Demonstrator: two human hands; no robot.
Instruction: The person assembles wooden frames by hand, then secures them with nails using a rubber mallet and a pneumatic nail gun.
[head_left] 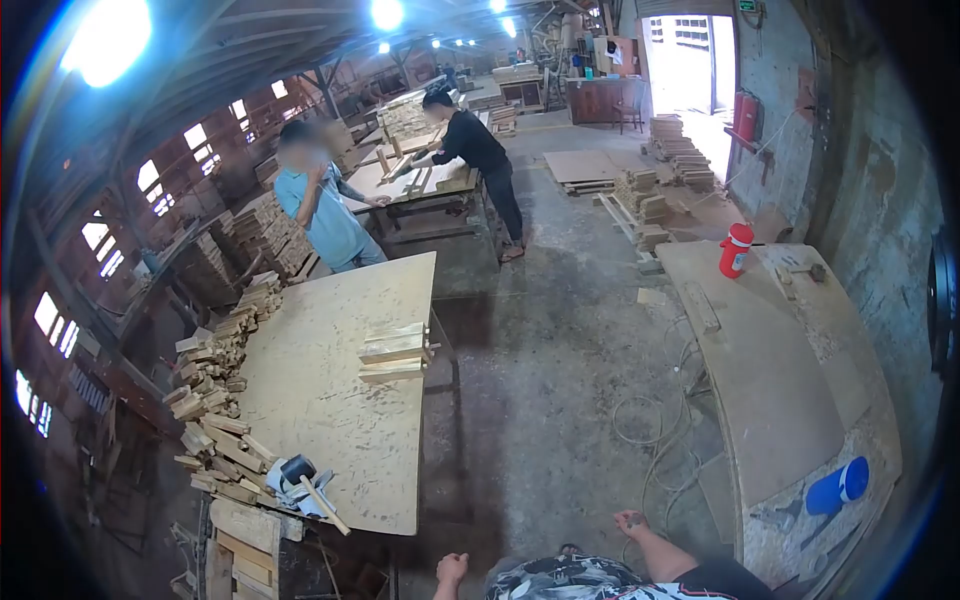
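My left hand (453, 568) hangs low at the bottom of the head view, its fingers curled in, with nothing visible in them. It is nearest to the left workbench (330, 300) but apart from it. My right hand (630, 522) is held out over the floor, fingers loosely apart and holding nothing. On the bench's near corner lies a mallet (298, 470) with a black head and a pale wooden handle, on some crumpled grey material. Several short wood pieces (393, 350) lie together near the bench's right edge.
Wood offcuts (215, 390) are heaped along the bench's left side. The right table (770, 400) bears a red jug (736, 250) and a blue jug (837, 486). A hose (650, 440) coils on the floor. Two people (325, 205) (475, 150) stand at a farther bench.
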